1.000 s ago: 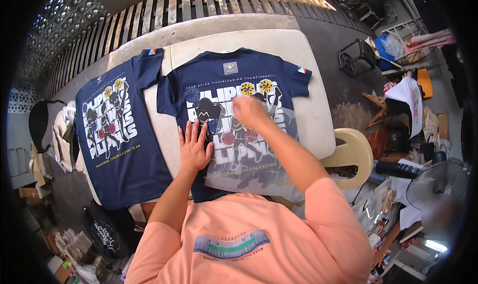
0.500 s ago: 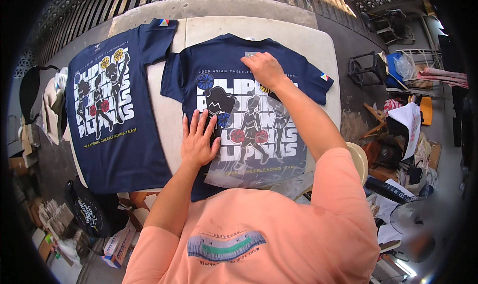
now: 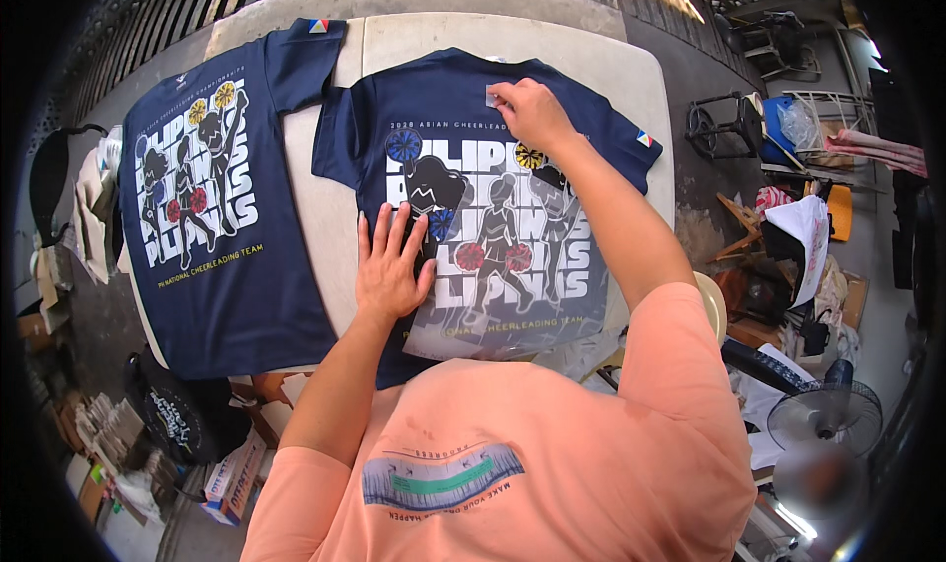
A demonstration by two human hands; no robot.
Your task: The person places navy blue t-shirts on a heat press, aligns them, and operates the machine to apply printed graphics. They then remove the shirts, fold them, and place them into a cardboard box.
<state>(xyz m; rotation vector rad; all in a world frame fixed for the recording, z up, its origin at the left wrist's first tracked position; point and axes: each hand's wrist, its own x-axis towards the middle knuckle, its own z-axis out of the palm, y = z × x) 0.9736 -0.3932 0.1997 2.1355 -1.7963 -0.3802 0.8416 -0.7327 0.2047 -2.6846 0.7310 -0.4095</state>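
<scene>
A navy T-shirt (image 3: 340, 153) with a large white, black and coloured print of cheerleading figures lies flat on the table before me. My left hand (image 3: 392, 266) rests flat on the print's left side, fingers spread. Near the collar, my right hand (image 3: 530, 111) pinches a small greyish piece of clear film (image 3: 491, 96) between thumb and fingers. A larger transparent film sheet (image 3: 493, 343) covers the lower right part of the print and reaches past the hem toward my body. To the left, a second navy T-shirt (image 3: 236, 321) with the same kind of print lies flat.
The cream table (image 3: 340, 202) carries both shirts. A dark bag (image 3: 182, 409) and cardboard boxes (image 3: 236, 478) stand below at left. On the right are an electric fan (image 3: 826, 419), a pale round stool seat (image 3: 711, 306) and a cluttered rack (image 3: 838, 119).
The view has shifted slightly, so the table and shirts sit higher in the picture. My left hand stays flat on the shirt; my right hand remains near the collar with the small film piece.
</scene>
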